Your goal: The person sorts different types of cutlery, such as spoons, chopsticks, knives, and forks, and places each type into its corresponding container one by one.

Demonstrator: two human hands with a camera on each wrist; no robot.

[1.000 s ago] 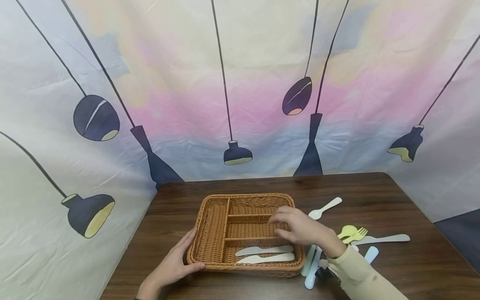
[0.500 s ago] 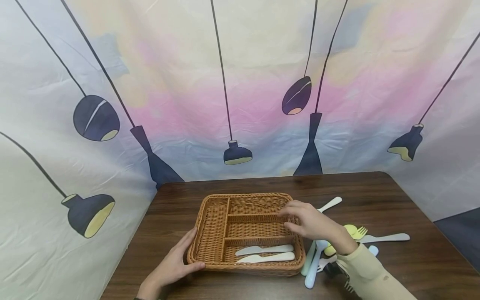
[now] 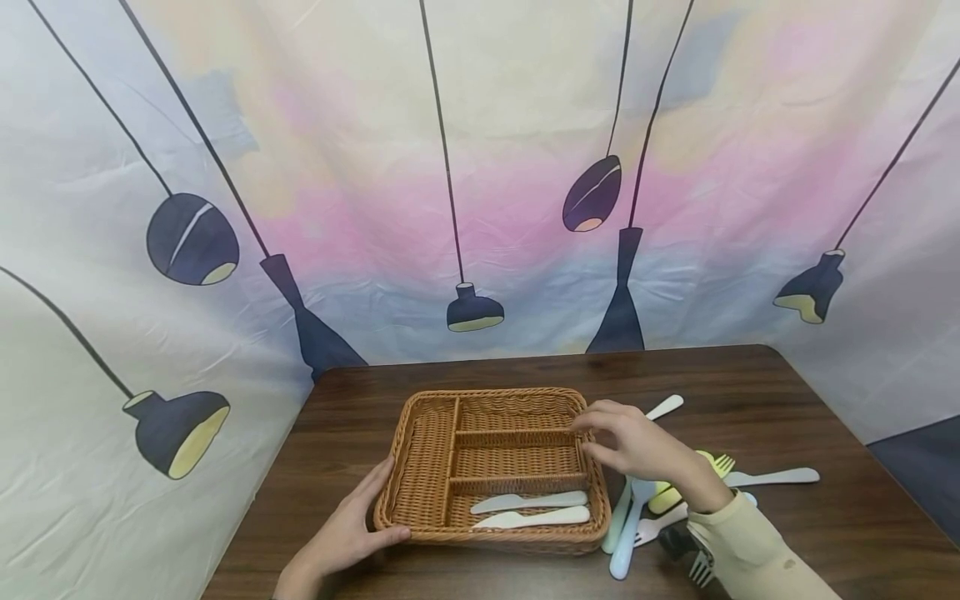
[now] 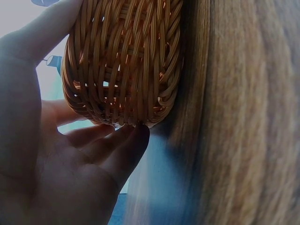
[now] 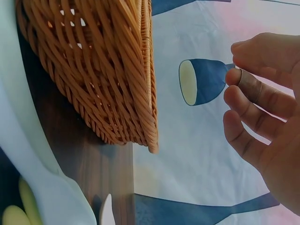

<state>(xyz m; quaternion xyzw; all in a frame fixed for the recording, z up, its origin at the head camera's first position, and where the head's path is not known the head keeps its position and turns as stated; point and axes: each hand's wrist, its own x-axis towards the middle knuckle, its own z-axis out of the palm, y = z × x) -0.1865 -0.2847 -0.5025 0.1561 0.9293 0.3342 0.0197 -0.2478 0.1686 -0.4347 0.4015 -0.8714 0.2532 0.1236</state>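
Note:
A brown wicker basket (image 3: 423, 467) with several compartments sits on the table. Two pale knives, one slightly bluish (image 3: 551, 499) and one white (image 3: 543, 517), lie side by side in its front compartment. My left hand (image 3: 341, 529) holds the basket's front left corner, thumb at the front rim and fingers along the left side. In the left wrist view those fingers (image 4: 117, 154) reach round the woven wall (image 4: 122, 61). My right hand (image 3: 641, 446) hovers at the basket's right rim with fingers loosely bent. Nothing is in that hand (image 5: 276, 112) in the right wrist view.
Right of the basket lie a light blue spoon (image 3: 628, 533), a white fork (image 3: 660, 525), a yellow fork (image 3: 724, 464) and a white knife (image 3: 776, 477). A white handle (image 3: 666, 407) shows behind my right hand. My right forearm hides part of the pile.
My right hand has moved right, from over the basket's right compartments to its right rim. The left hand, the basket and the knives in it have stayed put.

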